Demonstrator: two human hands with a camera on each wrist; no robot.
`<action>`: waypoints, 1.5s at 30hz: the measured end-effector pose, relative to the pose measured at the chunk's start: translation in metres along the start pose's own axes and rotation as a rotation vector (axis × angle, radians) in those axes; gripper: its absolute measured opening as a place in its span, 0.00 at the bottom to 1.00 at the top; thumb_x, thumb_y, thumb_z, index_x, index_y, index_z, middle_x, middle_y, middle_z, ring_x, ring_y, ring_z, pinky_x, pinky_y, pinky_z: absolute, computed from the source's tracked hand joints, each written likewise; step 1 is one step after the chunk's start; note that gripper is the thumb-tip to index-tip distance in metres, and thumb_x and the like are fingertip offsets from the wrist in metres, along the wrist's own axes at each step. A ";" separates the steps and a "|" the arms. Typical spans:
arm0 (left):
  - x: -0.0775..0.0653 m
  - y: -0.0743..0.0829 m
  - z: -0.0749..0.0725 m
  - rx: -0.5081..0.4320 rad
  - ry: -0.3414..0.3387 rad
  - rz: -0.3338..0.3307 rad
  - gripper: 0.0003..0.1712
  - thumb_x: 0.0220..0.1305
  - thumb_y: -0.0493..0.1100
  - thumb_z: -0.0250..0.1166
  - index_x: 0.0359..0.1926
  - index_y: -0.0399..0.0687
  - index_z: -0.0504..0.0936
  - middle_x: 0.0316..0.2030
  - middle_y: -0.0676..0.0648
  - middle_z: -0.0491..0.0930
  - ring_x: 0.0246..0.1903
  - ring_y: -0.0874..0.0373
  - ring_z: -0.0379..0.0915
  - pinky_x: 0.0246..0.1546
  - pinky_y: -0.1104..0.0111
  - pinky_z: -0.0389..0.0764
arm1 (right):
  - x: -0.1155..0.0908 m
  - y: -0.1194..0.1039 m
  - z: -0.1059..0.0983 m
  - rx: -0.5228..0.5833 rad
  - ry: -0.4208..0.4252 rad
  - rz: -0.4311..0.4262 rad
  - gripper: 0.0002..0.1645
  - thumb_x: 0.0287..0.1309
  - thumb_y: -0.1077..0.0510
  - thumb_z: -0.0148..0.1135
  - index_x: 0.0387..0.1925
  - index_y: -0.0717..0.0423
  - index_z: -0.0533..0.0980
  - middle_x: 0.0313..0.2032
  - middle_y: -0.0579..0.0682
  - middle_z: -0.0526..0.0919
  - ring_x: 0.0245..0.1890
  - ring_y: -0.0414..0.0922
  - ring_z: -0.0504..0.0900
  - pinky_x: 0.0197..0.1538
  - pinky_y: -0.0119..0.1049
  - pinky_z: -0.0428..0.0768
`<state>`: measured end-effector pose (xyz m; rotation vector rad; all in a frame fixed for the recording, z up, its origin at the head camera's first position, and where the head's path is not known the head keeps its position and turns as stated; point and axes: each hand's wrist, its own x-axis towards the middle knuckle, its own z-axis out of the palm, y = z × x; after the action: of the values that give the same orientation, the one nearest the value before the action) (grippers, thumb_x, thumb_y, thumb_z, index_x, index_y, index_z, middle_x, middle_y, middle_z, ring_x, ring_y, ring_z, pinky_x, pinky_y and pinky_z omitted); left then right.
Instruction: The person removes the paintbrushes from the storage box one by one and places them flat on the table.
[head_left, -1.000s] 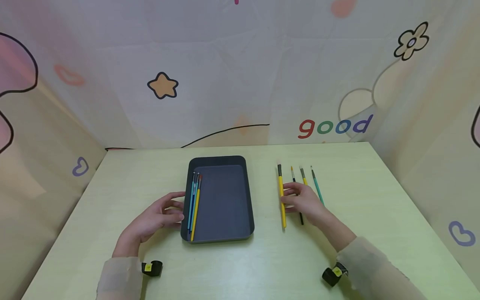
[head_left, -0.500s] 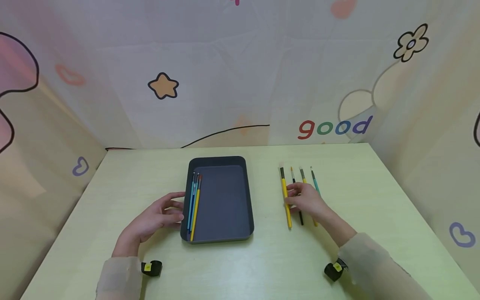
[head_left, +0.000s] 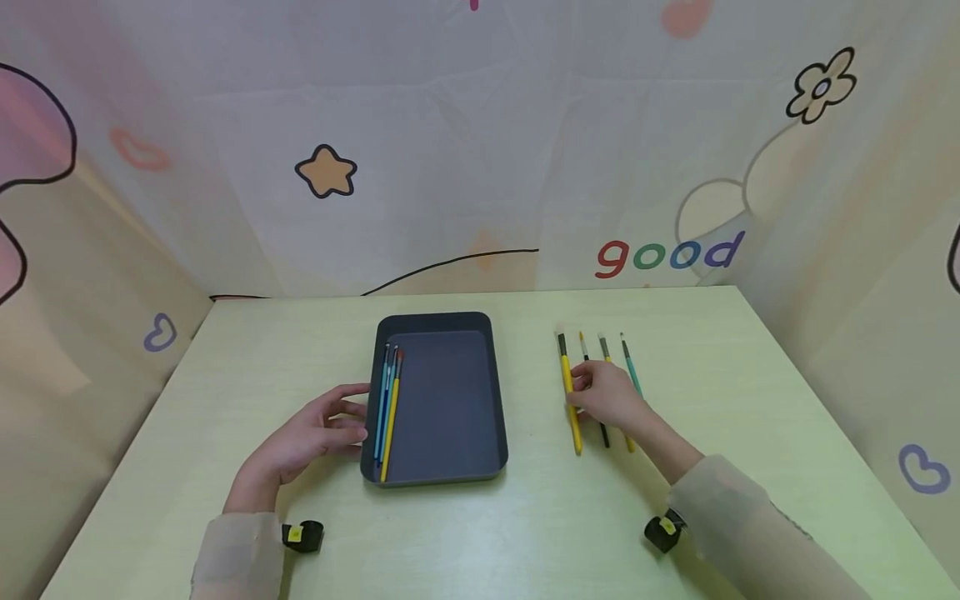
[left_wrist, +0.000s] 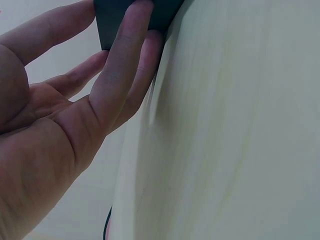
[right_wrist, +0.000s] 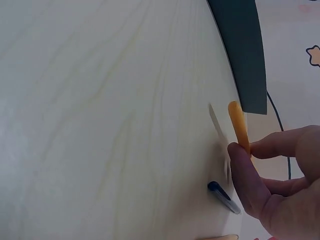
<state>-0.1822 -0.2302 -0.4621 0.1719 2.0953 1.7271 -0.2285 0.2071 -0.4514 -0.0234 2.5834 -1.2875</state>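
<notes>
My right hand [head_left: 611, 393] pinches a thick yellow paintbrush [head_left: 567, 377] between thumb and fingers, its dark ferrule pointing away. In the right wrist view the handle end of the yellow paintbrush [right_wrist: 239, 125] stands off the table, over a shadow. Under and beside that hand lie a black-handled brush [head_left: 604, 435], a second yellow brush [head_left: 630, 446] and a teal brush [head_left: 632, 367]. Loosely bent fingers of my left hand [head_left: 315, 433] touch the left wall of a dark grey tray [head_left: 457, 408]. Along the tray's left side lie blue brushes [head_left: 380, 417] and a yellow brush [head_left: 391, 433].
A pale wooden table [head_left: 450, 542] carries everything, with a printed curtain [head_left: 480, 167] behind it and at both sides. Each wrist wears a small black camera [head_left: 303, 536]. The tray stands between the two hands.
The right hand has shifted the yellow paintbrush a little to the right and tilted it, then moved very slightly back left. The left hand and the tray have stayed in place.
</notes>
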 end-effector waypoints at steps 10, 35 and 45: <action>-0.001 0.000 -0.001 -0.018 -0.005 0.005 0.42 0.68 0.34 0.67 0.78 0.43 0.58 0.62 0.31 0.68 0.55 0.41 0.74 0.51 0.53 0.84 | 0.000 -0.006 0.000 -0.142 -0.008 -0.029 0.22 0.60 0.68 0.65 0.55 0.74 0.74 0.35 0.55 0.81 0.25 0.44 0.83 0.31 0.36 0.85; -0.001 0.000 0.000 -0.009 0.004 -0.001 0.42 0.68 0.34 0.66 0.78 0.44 0.59 0.62 0.31 0.68 0.55 0.42 0.75 0.52 0.53 0.83 | 0.001 -0.019 0.000 -0.131 0.085 -0.218 0.17 0.62 0.65 0.66 0.51 0.70 0.78 0.32 0.52 0.80 0.28 0.45 0.79 0.29 0.34 0.78; 0.000 -0.002 0.000 0.002 0.007 -0.006 0.41 0.68 0.34 0.66 0.78 0.44 0.59 0.61 0.32 0.68 0.54 0.42 0.75 0.52 0.54 0.83 | 0.003 -0.044 0.026 0.199 -0.004 -0.263 0.16 0.64 0.69 0.64 0.52 0.71 0.78 0.38 0.57 0.83 0.35 0.49 0.84 0.46 0.52 0.87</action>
<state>-0.1823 -0.2309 -0.4639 0.1610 2.1008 1.7244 -0.2299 0.1591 -0.4327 -0.3374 2.4987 -1.6280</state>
